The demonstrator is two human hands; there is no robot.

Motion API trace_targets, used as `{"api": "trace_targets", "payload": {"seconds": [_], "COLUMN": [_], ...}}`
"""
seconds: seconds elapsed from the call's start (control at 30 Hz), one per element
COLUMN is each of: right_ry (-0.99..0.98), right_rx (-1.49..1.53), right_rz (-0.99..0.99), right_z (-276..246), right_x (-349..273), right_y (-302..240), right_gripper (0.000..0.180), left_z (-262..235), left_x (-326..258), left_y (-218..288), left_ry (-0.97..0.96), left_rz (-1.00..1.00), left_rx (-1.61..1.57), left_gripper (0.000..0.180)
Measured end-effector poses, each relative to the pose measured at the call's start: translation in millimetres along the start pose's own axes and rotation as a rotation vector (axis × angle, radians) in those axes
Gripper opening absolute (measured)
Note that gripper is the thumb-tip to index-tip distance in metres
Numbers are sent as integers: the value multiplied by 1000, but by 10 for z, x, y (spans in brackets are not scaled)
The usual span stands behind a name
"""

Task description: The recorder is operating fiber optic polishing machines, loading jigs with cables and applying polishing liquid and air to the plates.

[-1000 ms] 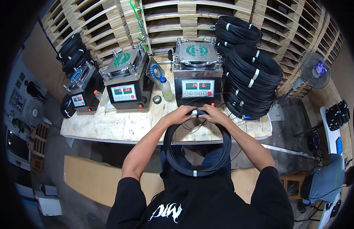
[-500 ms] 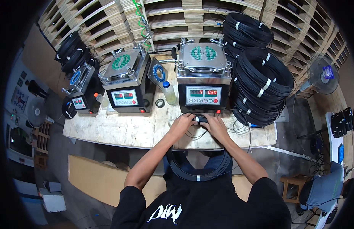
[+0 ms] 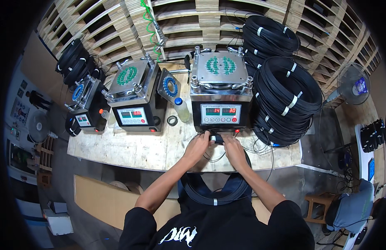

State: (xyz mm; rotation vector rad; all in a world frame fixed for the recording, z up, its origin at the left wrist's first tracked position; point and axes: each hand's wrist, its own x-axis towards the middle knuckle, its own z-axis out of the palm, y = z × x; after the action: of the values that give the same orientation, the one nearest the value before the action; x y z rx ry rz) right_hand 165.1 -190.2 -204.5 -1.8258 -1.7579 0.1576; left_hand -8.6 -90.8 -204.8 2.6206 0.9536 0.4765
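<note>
A coil of black cable spans from the bench edge to my lap, bound at its near side with a white band. My left hand grips the coil's far side, fingers curled round the bundle. Close beside it, my right hand pinches the same stretch of cable. Between them shows a white tape wrap. Loose cable ends loop on the bench below and to the right of my hands. Just beyond stands a polishing machine with a red-lit display and green fittings in its top plate.
Two similar machines stand to the left. Near them are a blue-capped bottle, a small black ring and an orange-capped bottle. Tall stacks of black cable coils rise on the right. Wooden pallets line the back.
The whole view has shifted slightly downward. Both hands stay on the coil's far side, with the right fingers slightly shifted. The front machine's display readings differ.
</note>
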Motion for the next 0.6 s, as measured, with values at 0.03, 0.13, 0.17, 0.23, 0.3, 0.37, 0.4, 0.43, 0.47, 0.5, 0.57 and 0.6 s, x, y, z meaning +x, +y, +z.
{"api": "trace_targets", "payload": {"seconds": [0.03,0.13,0.17,0.23,0.3,0.37,0.4,0.43,0.47,0.5,0.57,0.6], "right_ry": [23,35,-1,37,65,50,25,35,35,61,223,348], "right_rx": [25,132,128,111,105,115,130,164,168,320,478,513], "right_rz": [28,139,175,143,112,94,76,73,60,66,65,35], "right_z": [36,-8,-86,-19,-17,-138,-242,-424,-658,-944,-1405,-1558], "right_x": [-7,68,99,80,60,52,54,118,246,399,719,952], "right_y": [17,-26,-76,-5,-8,-32,-70,-163,-282,-369,-261,-226], "right_gripper": [30,29,29,29,28,26,24,22,22,21,20,20], "left_z": [-16,-22,-29,-41,-58,-223,-413,-606,-859,-1102,-1565,-1714], "left_x": [14,61,86,97,59,-15,-31,0,69,155,533,694], "left_y": [11,25,43,94,136,292,423,443,388,351,369,274], "left_ry": [-20,-16,-1,-8,-29,-97,-161,-154,-178,-201,-106,128], "left_rz": [-25,-72,-92,-93,-112,-118,-121,-120,-54,18,-272,-228], "left_rx": [7,21,26,71,146,157,116,116,-93,-309,-610,-592], "left_gripper": [29,27,27,26,21,32,35,35,34,34,38,40]}}
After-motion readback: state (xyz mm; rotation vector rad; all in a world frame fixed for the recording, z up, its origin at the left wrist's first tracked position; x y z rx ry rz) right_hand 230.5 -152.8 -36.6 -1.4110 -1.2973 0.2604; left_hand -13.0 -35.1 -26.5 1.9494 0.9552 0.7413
